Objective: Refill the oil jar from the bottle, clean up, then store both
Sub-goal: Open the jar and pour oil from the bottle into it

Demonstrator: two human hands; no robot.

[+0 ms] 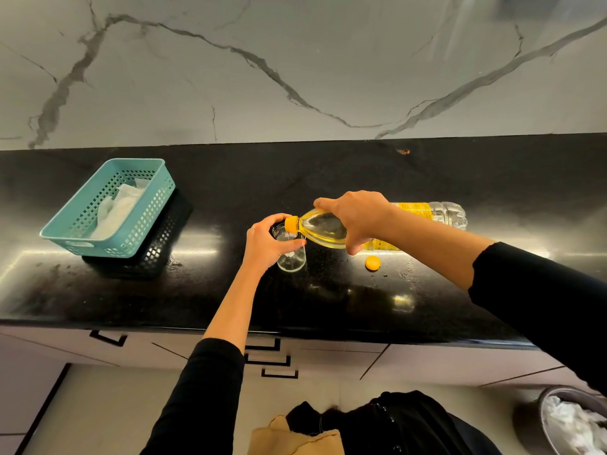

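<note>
Left hand (266,246) grasps the oil jar (291,254); right hand (356,218) grasps the tilted oil bottle (328,228). Misaligned necks would likely spill oil onto the table (328,297).

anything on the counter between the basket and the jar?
No. Head view shows bare black counter between the teal basket and the jar, only glare. The orange cap lies on the jar's other side.
</note>
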